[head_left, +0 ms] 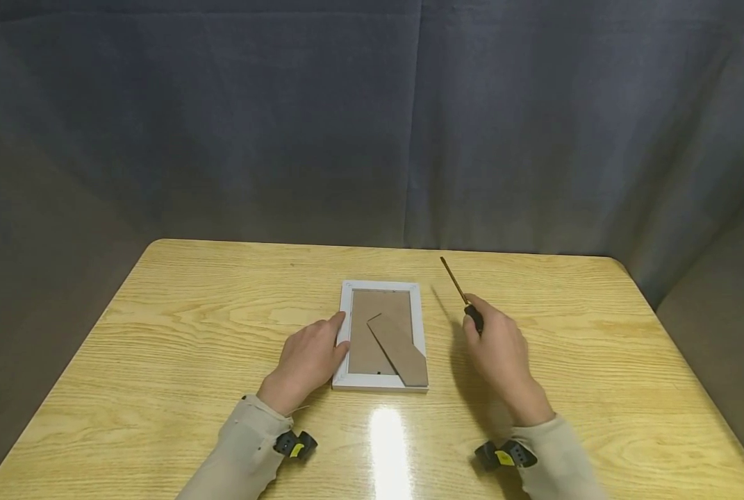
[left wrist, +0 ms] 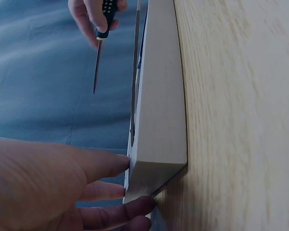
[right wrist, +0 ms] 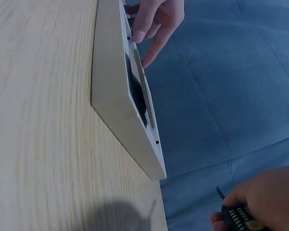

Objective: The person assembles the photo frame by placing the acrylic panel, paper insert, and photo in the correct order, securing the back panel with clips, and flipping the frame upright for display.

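A white picture frame (head_left: 360, 305) lies face down on the wooden table, its brown backing board and slanted stand flap (head_left: 404, 354) facing up. My left hand (head_left: 309, 355) grips the frame's left edge. The left wrist view shows that thumb on the upper rim and fingertips against the frame's side (left wrist: 161, 96). To the right of the frame, my right hand (head_left: 499, 347) holds a screwdriver (head_left: 454, 280) by its black handle, above the table and apart from the frame. Its thin shaft points away from me, up and to the left. The palm hides part of the handle (right wrist: 238, 218).
The wooden table (head_left: 190, 333) extends around the frame on all sides. A dark grey curtain (head_left: 284, 139) hangs behind its far edge and along both sides. Each wrist carries a small black camera with a yellow mark, near the sleeve cuffs.
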{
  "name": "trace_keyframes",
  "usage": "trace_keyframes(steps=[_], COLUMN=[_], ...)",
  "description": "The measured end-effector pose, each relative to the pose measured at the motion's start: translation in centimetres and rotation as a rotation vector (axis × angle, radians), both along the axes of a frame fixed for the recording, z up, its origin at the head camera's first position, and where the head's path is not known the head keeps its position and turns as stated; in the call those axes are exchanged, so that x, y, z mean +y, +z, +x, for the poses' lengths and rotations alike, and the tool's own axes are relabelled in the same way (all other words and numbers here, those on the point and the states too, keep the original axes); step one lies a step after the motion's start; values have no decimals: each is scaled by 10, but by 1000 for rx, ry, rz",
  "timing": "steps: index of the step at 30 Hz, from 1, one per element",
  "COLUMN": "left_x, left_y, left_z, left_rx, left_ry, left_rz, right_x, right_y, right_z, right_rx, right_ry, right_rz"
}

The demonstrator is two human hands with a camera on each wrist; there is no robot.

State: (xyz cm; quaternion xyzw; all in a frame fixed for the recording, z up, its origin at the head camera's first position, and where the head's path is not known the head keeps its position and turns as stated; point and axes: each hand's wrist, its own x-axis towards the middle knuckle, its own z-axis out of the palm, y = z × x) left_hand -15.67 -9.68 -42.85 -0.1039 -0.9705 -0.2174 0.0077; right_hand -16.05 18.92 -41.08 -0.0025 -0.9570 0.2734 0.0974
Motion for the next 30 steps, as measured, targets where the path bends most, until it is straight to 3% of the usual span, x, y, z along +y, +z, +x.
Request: trace_keyframes(steps=[5, 17, 30], left_x=[1, 1, 0], left_y=[1, 0, -1], left_z=[1, 1, 0], left_rx=[8, 21, 12], left_ry=[-3, -13, -9], left_rz=[-1, -6, -8], right_x=[-9, -38, -42], right_y=[2, 8, 3], right_z=[0, 1, 1], right_rx=[30, 9, -76], right_ry=[22, 103, 207], right_rz=[-33, -48, -133])
